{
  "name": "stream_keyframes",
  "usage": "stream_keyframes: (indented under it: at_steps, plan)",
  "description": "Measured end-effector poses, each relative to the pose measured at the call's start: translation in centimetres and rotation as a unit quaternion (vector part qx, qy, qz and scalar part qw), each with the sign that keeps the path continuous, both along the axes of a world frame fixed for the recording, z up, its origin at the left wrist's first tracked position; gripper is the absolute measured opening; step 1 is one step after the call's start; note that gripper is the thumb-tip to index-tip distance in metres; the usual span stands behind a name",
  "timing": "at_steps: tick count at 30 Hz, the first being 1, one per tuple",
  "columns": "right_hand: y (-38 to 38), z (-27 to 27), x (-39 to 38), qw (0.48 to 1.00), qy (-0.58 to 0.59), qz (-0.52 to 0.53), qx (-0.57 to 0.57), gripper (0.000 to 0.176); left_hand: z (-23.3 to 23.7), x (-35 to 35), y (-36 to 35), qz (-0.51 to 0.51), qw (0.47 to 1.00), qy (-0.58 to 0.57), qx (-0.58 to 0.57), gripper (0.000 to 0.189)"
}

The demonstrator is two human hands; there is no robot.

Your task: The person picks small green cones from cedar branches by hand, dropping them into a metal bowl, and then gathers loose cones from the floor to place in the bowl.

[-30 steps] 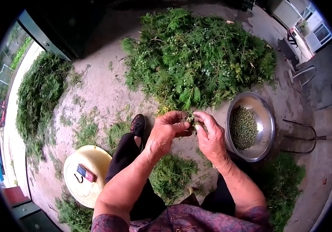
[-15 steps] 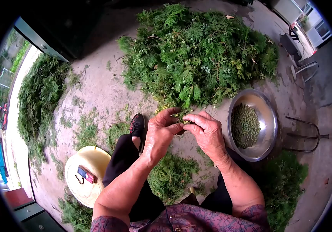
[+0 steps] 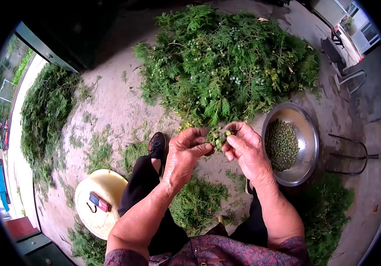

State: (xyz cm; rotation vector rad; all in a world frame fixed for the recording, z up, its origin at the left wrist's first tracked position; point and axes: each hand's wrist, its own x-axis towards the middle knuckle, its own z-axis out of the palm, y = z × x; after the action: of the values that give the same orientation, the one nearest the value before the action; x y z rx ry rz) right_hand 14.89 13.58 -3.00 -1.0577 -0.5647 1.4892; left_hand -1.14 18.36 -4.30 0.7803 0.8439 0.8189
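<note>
Left hand (image 3: 185, 153) and right hand (image 3: 245, 150) both pinch a cypress sprig (image 3: 212, 135); its loosened green cones (image 3: 228, 132) could miss the steel bowl (image 3: 304, 126) at right.

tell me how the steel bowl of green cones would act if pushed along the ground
The steel bowl has curved walls and sits on rough concrete, so it would likely rock or scrape rather than glide. It is only partly filled with green cones, so probably fairly light. The small round cones would likely roll inside.

No writing, label or number can be read anywhere.
</note>
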Motion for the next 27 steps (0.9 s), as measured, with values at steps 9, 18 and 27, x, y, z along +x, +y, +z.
stream_keyframes:
  at_steps: [9, 18, 27]
  plan:
    - [-0.4, 0.6, -0.9, 0.986, -0.168, 0.003, 0.013, 0.025, 0.2, 0.3, -0.2, -0.062, 0.998, 0.027, 0.009, 0.017]
    - [-0.9, 0.4, -0.5, 0.979, -0.197, 0.055, -0.003, 0.025, 1.6, 0.3, -0.4, -0.135, 0.972, 0.167, 0.094, 0.013]
    - [-0.6, 0.3, 0.8, 0.991, 0.136, -0.001, -0.020, 0.019, 0.3, 0.4, 0.0, -0.047, 0.998, 0.035, -0.014, 0.013]
